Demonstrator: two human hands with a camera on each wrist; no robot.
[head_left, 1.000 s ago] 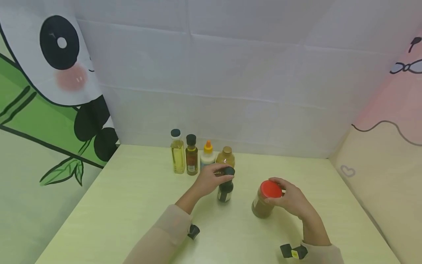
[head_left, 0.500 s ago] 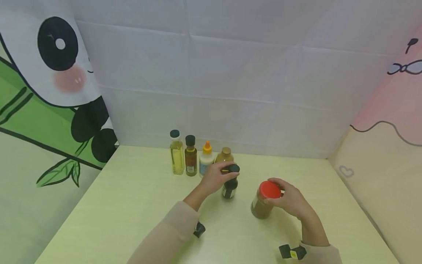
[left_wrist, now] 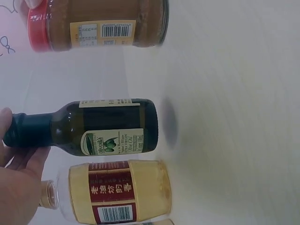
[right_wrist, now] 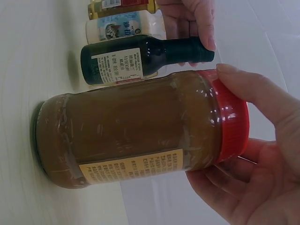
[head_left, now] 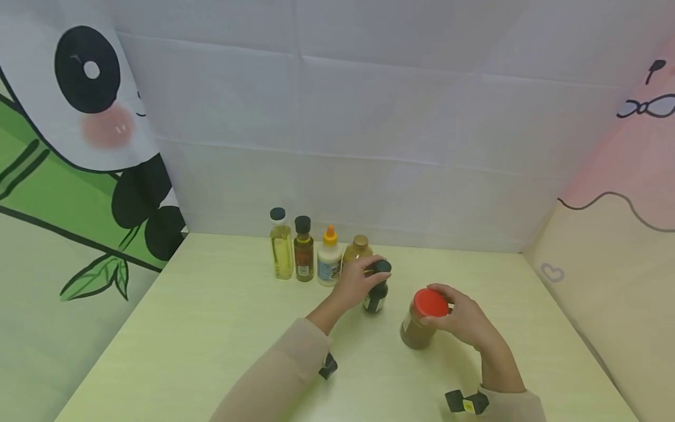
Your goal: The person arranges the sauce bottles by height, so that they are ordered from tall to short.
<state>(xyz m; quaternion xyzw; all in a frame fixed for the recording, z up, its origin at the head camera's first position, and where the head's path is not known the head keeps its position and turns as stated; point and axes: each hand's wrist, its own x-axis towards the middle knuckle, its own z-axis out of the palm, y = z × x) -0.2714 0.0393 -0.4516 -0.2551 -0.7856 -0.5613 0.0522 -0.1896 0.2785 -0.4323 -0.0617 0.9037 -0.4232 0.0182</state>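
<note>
A small dark green olive oil bottle point(head_left: 375, 301) hangs by its cap from my left hand point(head_left: 353, 286), whose thumb and fingers pinch it. In the left wrist view a shadow falls on the table just off the base of the bottle point(left_wrist: 112, 127). To its right, a brown-filled jar point(head_left: 416, 331), like peanut butter, leans slightly. My right hand point(head_left: 465, 319) grips the jar by its red lid point(head_left: 430, 303), thumb on one side and fingers on the other. Right behind my left hand stands a golden oil bottle point(head_left: 361, 248), its lower part hidden by that hand.
Along the back of the pale table point(head_left: 211, 328), several bottles form a row: a clear yellow oil bottle point(head_left: 282, 258), a dark-capped brown bottle point(head_left: 304, 258) and a white bottle with an orange nozzle point(head_left: 329, 265). White cloth point(head_left: 369, 117) closes off the back.
My left hand has carried the olive oil bottle to the right and slightly back, uncovering more of the white bottle. My right hand and the jar have stayed almost in place.
</note>
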